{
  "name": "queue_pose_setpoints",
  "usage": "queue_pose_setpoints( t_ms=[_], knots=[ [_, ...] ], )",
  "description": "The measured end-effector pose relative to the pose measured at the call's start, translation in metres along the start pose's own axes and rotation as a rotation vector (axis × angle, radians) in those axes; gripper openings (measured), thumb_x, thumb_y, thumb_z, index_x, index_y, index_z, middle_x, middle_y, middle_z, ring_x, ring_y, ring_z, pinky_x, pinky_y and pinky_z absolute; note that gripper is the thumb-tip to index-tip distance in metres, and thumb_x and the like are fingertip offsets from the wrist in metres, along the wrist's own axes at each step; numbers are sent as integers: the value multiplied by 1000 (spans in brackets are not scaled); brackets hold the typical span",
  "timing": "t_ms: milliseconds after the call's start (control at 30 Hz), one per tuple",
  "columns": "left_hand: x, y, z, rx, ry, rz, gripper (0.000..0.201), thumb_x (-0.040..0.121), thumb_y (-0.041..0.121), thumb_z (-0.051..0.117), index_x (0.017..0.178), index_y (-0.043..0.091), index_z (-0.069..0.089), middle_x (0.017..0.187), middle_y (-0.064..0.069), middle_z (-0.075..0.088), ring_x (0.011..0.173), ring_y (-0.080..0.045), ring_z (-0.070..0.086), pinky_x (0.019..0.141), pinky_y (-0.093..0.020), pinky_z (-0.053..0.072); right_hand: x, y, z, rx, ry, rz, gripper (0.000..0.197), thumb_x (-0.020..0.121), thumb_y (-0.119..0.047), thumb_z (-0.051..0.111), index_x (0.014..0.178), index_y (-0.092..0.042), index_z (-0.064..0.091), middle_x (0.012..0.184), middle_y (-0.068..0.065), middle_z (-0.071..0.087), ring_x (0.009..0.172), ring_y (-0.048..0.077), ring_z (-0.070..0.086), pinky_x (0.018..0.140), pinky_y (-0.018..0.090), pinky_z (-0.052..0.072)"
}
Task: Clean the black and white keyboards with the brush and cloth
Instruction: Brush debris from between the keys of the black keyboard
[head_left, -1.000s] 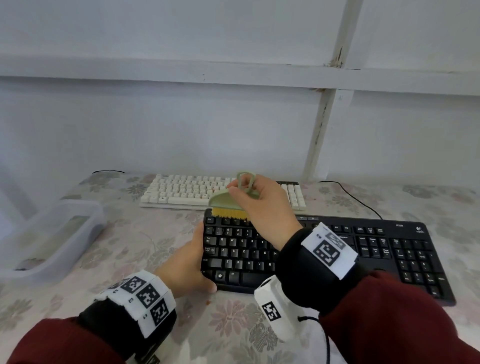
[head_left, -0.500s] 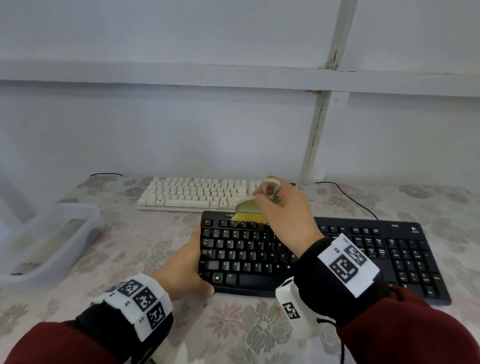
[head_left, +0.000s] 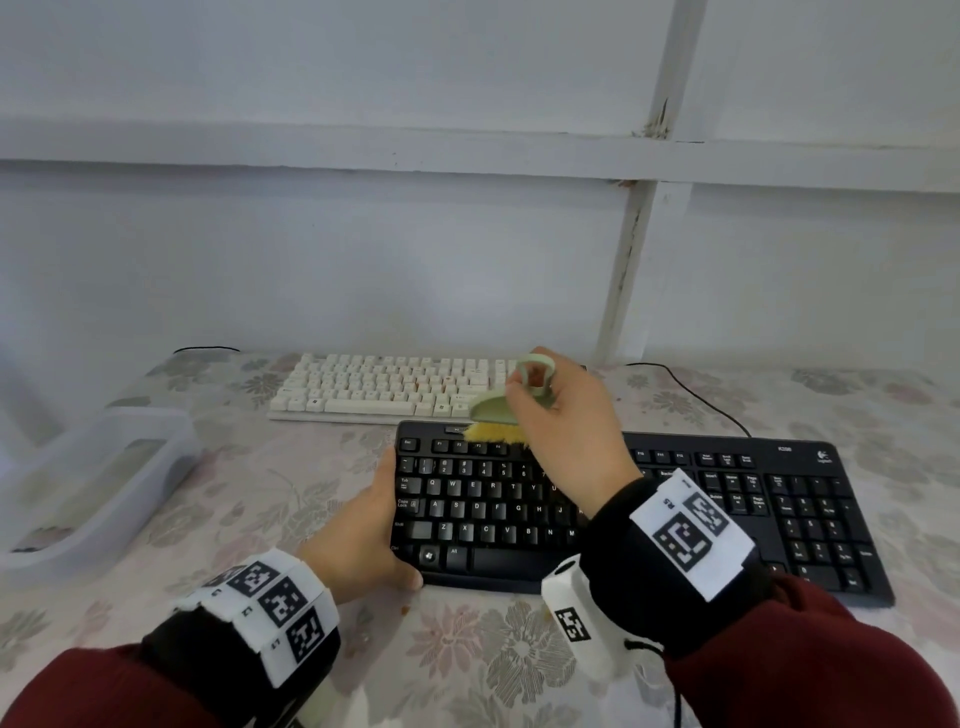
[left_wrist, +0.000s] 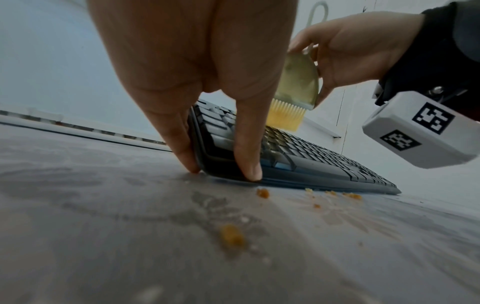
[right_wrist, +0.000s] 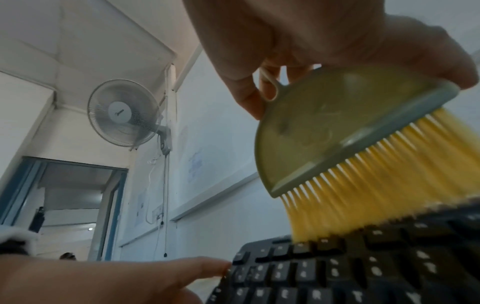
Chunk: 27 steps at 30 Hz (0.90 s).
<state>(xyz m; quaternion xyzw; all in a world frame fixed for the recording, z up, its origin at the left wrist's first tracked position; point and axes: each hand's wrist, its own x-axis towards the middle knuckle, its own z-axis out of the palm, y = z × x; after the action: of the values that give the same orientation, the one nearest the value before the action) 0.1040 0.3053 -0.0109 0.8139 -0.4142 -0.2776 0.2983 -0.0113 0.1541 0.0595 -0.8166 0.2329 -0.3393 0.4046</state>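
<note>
right hand (head_left: 566, 415) pinches brush (head_left: 493, 410) by its stiff back; soft bristles flex on black keyboard (head_left: 675, 519). left hand (head_left: 363, 535) grips its light, slidey left end.

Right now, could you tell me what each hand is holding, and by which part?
The right hand pinches the green yellow-bristled brush by its ring handle; the left hand grips the black keyboard at its left front corner.

The nearer keyboard (head_left: 675, 509) is lying on the table (head_left: 234, 483), with the farther keyboard (head_left: 384, 387) lying just behind its left part. A bin (head_left: 93, 483) is sitting at the table's left edge. Crumbs (left_wrist: 231, 236) are lying on the table in front of the nearer keyboard.
</note>
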Motion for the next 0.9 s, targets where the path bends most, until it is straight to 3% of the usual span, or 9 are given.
queue_pose_setpoints(
  t_ms=[100, 167, 267, 333, 400, 467, 667, 767, 900],
  knots=[
    [0, 1, 0, 1, 7, 7, 122, 63, -1, 79, 144, 40, -3, 117, 21, 51, 102, -1, 53, 73, -13, 42, 0, -9, 6, 81, -36, -51, 19, 88, -20, 50, 70, -23, 53, 71, -7, 55, 77, 18, 53, 80, 29, 47],
    [-1, 1, 0, 8, 11, 9, 122, 63, -1, 79, 144, 39, -4, 115, 20, 52, 101, -2, 54, 72, -15, 43, -4, -12, 11, 77, -71, -67, 15, 90, -17, 51, 80, -9, 56, 81, 4, 61, 81, 22, 58, 80, 38, 51],
    [0, 1, 0, 7, 6, 6, 122, 64, 0, 79, 143, 41, -4, 113, 21, 53, 95, 3, 53, 69, -13, 42, -8, -4, 5, 31, -104, -9, 17, 93, -22, 50, 86, -11, 61, 85, -1, 64, 82, 21, 61, 81, 37, 52],
    [0, 0, 0, 7, 2, 7, 122, 64, 0, 79, 143, 42, -4, 113, 23, 52, 95, 7, 52, 69, -11, 42, -8, 5, -9, 17, -108, 24, 18, 94, -22, 50, 90, -8, 61, 83, 1, 63, 70, 14, 57, 70, 24, 51],
    [0, -1, 0, 7, -5, 12, 122, 64, 0, 79, 141, 43, -4, 114, 25, 50, 96, 10, 50, 68, -9, 42, -8, 10, -27, 7, -63, 31, 17, 94, -19, 51, 90, -6, 62, 79, -2, 61, 63, 2, 51, 59, 12, 42],
    [0, -1, 0, 7, -3, 19, 122, 64, -1, 79, 141, 44, -4, 116, 24, 51, 98, 8, 51, 69, -10, 43, -5, 13, -41, 34, 2, 38, 13, 92, -17, 54, 87, -9, 63, 77, -6, 60, 63, -6, 52, 58, 7, 40],
    [-1, -1, 2, -11, 14, 27, 122, 61, -2, 79, 142, 44, 0, 119, 21, 52, 104, 1, 54, 75, -16, 45, -7, 23, -48, 133, 71, 110, 12, 89, -15, 58, 80, -17, 66, 76, -8, 63, 70, -2, 57, 66, 10, 44],
    [-1, -2, 2, -8, 19, 20, 123, 61, -2, 79, 142, 44, -1, 116, 21, 54, 101, 2, 55, 75, -16, 46, -11, 32, -56, 164, 117, 146, 16, 87, -12, 59, 75, -21, 63, 77, -5, 63, 78, 11, 59, 75, 23, 47],
    [-1, -1, 2, -5, 18, 14, 122, 61, -2, 79, 142, 43, -1, 115, 22, 53, 100, 3, 54, 73, -14, 45, -12, 35, -75, 96, 130, 109, 14, 87, -7, 57, 79, -15, 63, 79, -5, 62, 75, 5, 57, 68, 16, 44]
  ],
)
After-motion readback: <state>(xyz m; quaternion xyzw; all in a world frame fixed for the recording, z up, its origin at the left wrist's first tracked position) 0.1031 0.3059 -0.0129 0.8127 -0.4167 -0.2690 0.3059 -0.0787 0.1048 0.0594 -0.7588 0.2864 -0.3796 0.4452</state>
